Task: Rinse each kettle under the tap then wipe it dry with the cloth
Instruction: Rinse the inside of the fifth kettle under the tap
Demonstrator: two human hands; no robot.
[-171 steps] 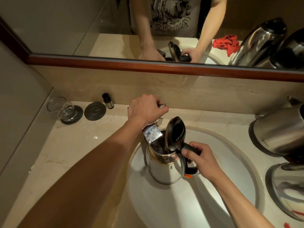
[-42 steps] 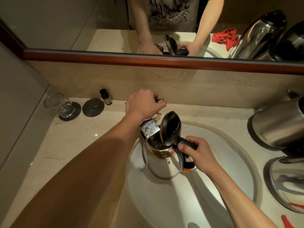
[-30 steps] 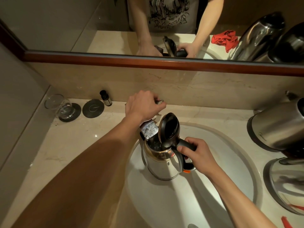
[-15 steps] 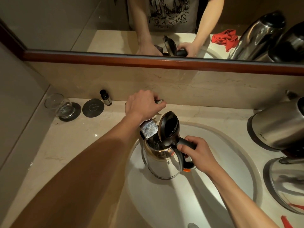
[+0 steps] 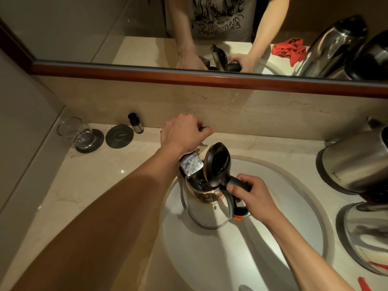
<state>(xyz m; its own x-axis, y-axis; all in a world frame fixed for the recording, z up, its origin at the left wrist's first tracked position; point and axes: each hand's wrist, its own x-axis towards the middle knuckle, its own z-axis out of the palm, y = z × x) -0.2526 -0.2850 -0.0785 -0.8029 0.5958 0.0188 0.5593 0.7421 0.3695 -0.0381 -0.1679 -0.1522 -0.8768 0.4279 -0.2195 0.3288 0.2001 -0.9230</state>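
A steel kettle with its black lid flipped up stands in the white basin, its mouth under the tap spout. My right hand grips the kettle's black handle. My left hand is curled over the tap handle at the back of the basin. Two more steel kettles sit on the right: one tilted at the back, one nearer the front. The red cloth shows in the mirror; a red scrap lies at the bottom right.
A glass on a dark coaster, a second round coaster and a small dark bottle stand at the back left of the marble counter. A wood-framed mirror runs above the backsplash.
Almost nothing has moved. Both hands keep their holds, and the kettle stays under the spout with only slight shifts.
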